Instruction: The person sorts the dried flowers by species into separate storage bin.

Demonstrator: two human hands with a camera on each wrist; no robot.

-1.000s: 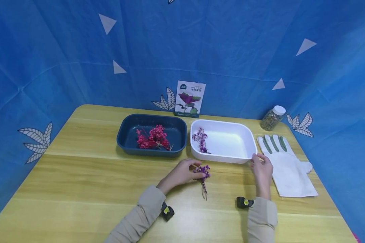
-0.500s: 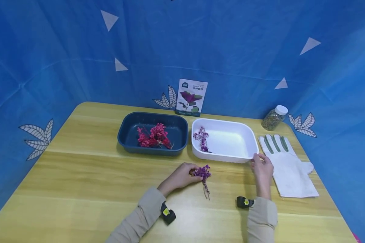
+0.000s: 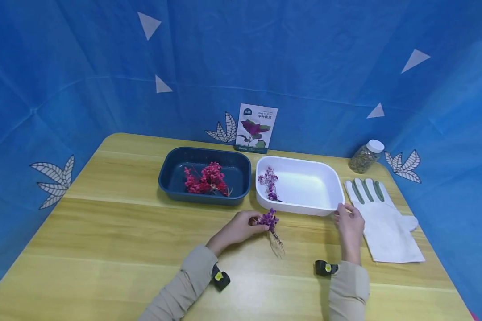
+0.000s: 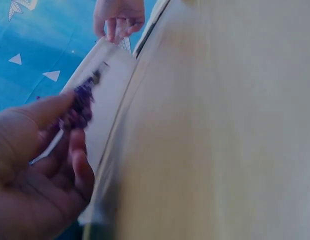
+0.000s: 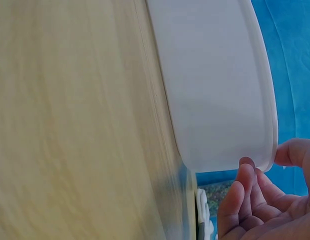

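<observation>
My left hand [image 3: 241, 227] pinches a sprig of dried purple flowers [image 3: 270, 218] between thumb and fingers, just in front of the white tray [image 3: 297, 208]. Its thin stems hang down to the right and look blurred. The left wrist view also has the purple sprig [image 4: 80, 107] at the fingertips. At the tray's near right corner, my right hand [image 3: 350, 225] grips the rim, thumb on one side and fingers on the other. Another purple sprig [image 3: 270, 180] lies inside the white tray at its left end.
Left of the white tray stands a dark blue tray [image 3: 202, 199] holding pink-red dried flowers [image 3: 209, 178]. A seed packet [image 3: 256, 129] leans against the blue cloth behind. To the right are a white-lidded jar [image 3: 365, 157] and a white glove [image 3: 389, 232] on the wooden table [image 3: 104, 240].
The purple sprig in my left hand has moved up slightly towards the white tray, and its stems have swung to the right. My right hand keeps its hold on the tray corner.
</observation>
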